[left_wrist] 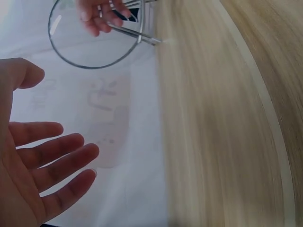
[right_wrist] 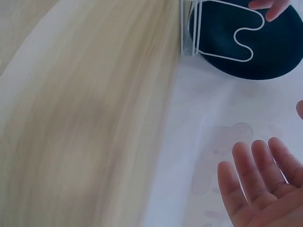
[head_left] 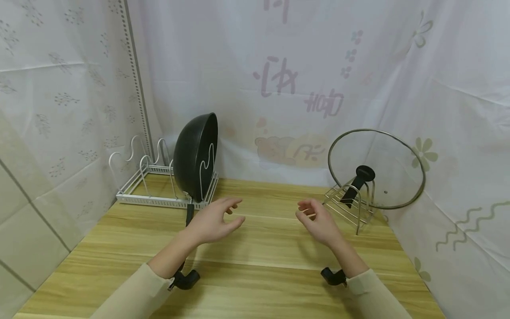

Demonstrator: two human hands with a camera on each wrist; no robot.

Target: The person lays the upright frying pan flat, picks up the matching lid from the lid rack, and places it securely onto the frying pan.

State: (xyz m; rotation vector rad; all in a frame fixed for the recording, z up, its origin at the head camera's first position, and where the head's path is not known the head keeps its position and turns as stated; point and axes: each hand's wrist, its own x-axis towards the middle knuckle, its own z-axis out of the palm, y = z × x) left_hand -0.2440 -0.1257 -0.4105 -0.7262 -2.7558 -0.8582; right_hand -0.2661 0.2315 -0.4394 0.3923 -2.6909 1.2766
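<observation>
My left hand hovers over the table with relaxed fingers and holds nothing. Beside it is the handle of a dark wok, which stands on its edge in a white wire rack. My right hand, also holding nothing, is lifted near a small metal rack. On that rack a glass lid with a metal rim leans upright, its black knob facing me. In the left wrist view the left fingers are spread; the right fingers look nearly straight in the right wrist view.
The wood-grain table runs beneath both hands. Printed white cloth hangs behind and at both sides, close to the racks. Several empty wire slots lie left of the wok. Black wrist camera mounts hang under the forearms.
</observation>
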